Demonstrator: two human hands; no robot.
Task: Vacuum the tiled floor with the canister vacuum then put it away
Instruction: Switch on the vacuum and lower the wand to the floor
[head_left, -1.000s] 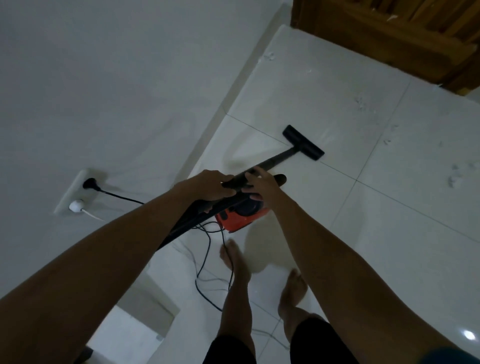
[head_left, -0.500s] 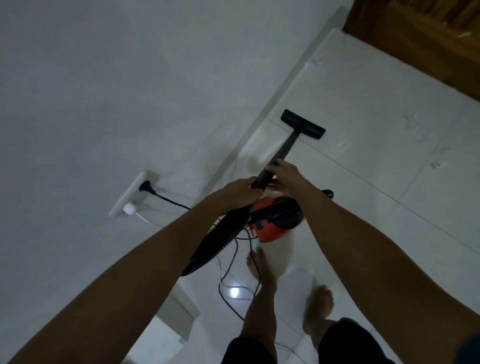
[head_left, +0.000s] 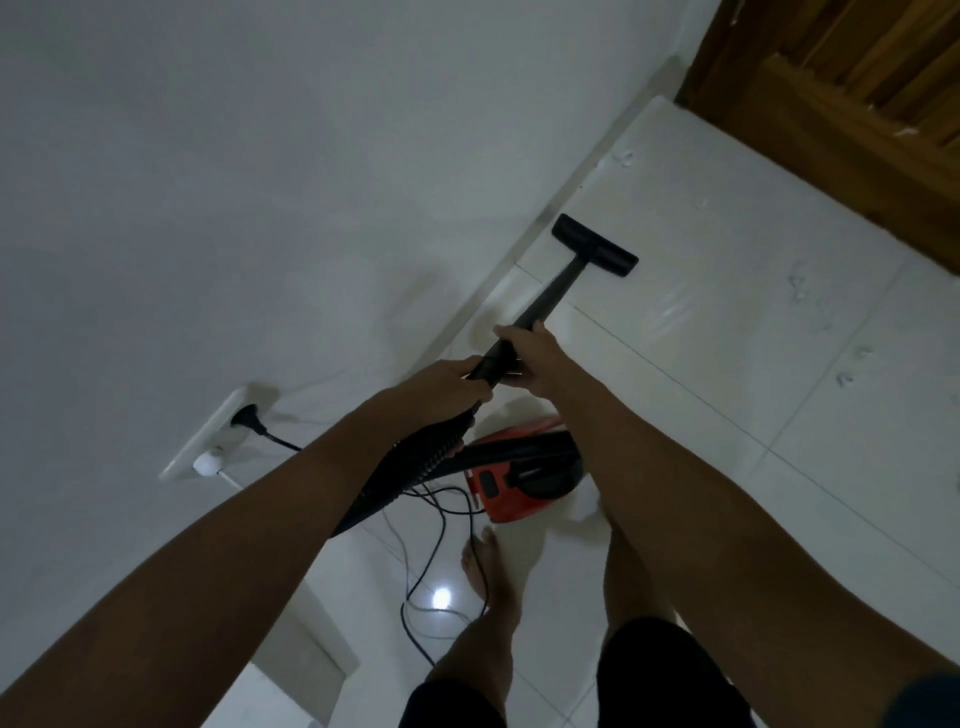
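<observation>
Canister vacuum (head_left: 524, 475), plugged in, at 6 o'clock of floor head (head_left: 594, 246); left hand (head_left: 441, 387) and right hand (head_left: 530, 353) wrapped round wand (head_left: 550, 299); vacuuming apparently underway, specks remaining at 3 o'clock, storage outstanding.

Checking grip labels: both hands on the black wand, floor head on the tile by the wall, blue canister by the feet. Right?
Not quite: the head view shows a red canister. The rest holds: left hand and right hand grip the wand, floor head by the wall.

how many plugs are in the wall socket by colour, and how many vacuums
black plug: 1
white plug: 1
red canister vacuum: 1
total: 3
</observation>
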